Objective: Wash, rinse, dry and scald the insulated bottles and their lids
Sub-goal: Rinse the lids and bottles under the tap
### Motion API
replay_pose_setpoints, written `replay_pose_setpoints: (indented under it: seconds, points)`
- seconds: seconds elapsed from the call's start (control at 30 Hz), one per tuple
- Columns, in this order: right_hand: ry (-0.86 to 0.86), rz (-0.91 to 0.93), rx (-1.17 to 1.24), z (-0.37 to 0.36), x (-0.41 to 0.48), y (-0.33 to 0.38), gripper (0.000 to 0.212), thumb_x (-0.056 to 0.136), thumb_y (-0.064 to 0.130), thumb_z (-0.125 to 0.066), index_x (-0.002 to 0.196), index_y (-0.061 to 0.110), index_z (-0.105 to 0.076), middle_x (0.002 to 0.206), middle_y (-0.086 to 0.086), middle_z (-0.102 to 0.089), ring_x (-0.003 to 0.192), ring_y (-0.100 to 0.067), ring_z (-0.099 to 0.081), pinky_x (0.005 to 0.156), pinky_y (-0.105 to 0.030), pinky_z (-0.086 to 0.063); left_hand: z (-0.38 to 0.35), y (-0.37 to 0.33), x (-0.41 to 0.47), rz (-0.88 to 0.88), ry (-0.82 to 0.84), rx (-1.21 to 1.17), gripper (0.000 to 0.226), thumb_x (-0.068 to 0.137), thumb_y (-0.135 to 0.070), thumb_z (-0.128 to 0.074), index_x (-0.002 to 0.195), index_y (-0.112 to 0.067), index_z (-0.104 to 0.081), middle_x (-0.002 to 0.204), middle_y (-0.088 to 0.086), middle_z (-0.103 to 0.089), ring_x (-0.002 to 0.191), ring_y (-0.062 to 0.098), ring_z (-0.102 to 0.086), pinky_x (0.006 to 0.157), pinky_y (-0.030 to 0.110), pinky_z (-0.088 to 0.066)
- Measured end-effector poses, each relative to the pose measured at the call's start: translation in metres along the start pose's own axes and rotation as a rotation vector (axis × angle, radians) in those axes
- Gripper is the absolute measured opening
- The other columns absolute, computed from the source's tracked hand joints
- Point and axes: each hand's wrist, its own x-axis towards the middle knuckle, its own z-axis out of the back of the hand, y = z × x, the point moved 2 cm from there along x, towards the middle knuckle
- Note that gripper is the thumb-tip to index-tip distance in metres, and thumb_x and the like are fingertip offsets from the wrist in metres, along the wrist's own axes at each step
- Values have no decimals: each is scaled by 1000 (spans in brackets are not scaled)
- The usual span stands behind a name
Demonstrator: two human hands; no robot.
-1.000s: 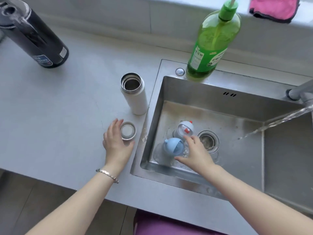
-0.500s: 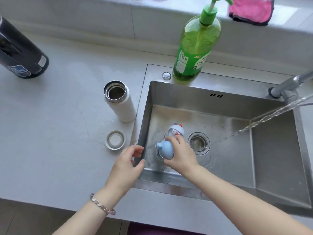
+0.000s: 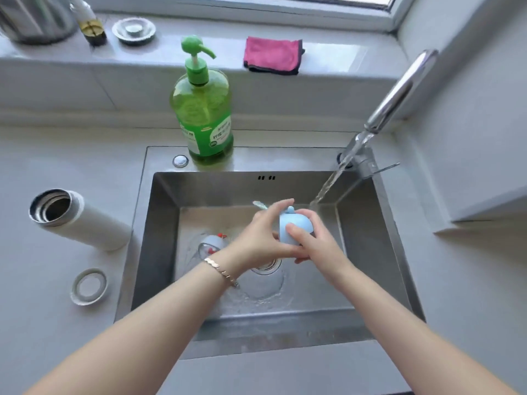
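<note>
Mid-frame above the sink (image 3: 165, 223), my left hand (image 3: 256, 240) and right hand (image 3: 322, 249) clasp the blue lid (image 3: 295, 228) in curled fingers (image 3: 296, 233); I'd turn it under the stream (image 3: 328, 189).

Both forearms extended forward; left hand (image 3: 256, 242), right hand (image 3: 319, 246) together, fingers (image 3: 281, 206) curled round blue lid (image 3: 298, 219).

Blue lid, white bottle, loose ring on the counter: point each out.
blue lid (image 3: 296, 227): head view, on its domed side.
white insulated bottle (image 3: 94, 227): head view, on the middle of its body.
ring (image 3: 74, 289): head view, on its left rim.
</note>
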Motion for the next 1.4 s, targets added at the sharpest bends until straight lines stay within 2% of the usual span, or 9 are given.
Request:
replay_pose_setpoints:
  seconds: [0.13,0.23,0.4,0.53,0.67,0.87,1.17,1.27,1.4]
  points:
    - [-128,-48,-121,19,25,10,19,100,26,-34,98,15,-49,84,-2,-52,65,-10,-49,49,-14,-37,-22,-19,18,-19,-26,169,75,64,-18,-85,123,-22,-39,96,-9,-56,75,2,-56,66,16,-49]
    - [-173,-218,-109,26,46,19,25,97,19,-31,96,14,-55,92,-10,-53,77,-25,-51,50,-25,-34,-32,-23,27,-4,-107,195,77,62,-16,-85,122,-18,-37,101,-1,-55,77,6,-56,61,11,-46]
    - [-145,-311,-35,64,56,14,30,96,31,-42,89,8,-60,71,-7,-59,57,-20,-54,55,-26,-44,-29,-35,35,139,-200,79,74,63,-31,-85,119,-23,-38,98,-3,-57,75,6,-58,63,15,-50]
    - [-508,-195,-14,146,78,-5,47,94,37,-48,119,-3,-48,67,-8,-58,49,-19,-54,42,-22,-46,-15,-46,41,166,-226,144,73,66,-34,-82,120,-32,-33,105,0,-50,80,12,-57,61,22,-50]
    - [-573,-214,44,193,107,-1,72,94,43,-47,144,2,-15,80,-15,-61,52,-20,-55,35,-16,-45,-14,-54,49,166,-231,177,78,64,-34,-84,124,-31,-35,110,1,-50,85,14,-56,65,24,-49]
    - [-639,-227,-29,199,147,-6,49,100,28,-26,103,-9,-58,69,-16,-63,26,-6,-49,31,-13,-40,-15,-60,52,137,-232,218,75,63,-31,-85,120,-35,-35,109,-2,-48,79,5,-53,51,8,-42]
    - [-756,-227,-100,198,154,1,43,95,18,-24,98,-7,-59,92,-16,-70,24,-10,-49,67,-40,-52,-14,-58,48,127,-238,189,74,63,-28,-85,117,-36,-34,106,-3,-47,80,8,-54,50,7,-44]
    - [-768,-213,-160,198,152,3,40,96,17,-25,90,-4,-58,93,-20,-68,39,-19,-54,59,-32,-48,-15,-59,48,120,-236,195,74,64,-29,-85,118,-35,-34,108,-2,-47,79,8,-53,49,6,-43]
    - [-794,-212,-189,199,154,1,43,96,17,-24,97,-8,-60,80,-19,-66,22,-9,-47,52,-27,-44,-14,-58,49,112,-228,207,76,64,-31,-85,120,-35,-34,109,-3,-47,83,9,-55,54,8,-45]
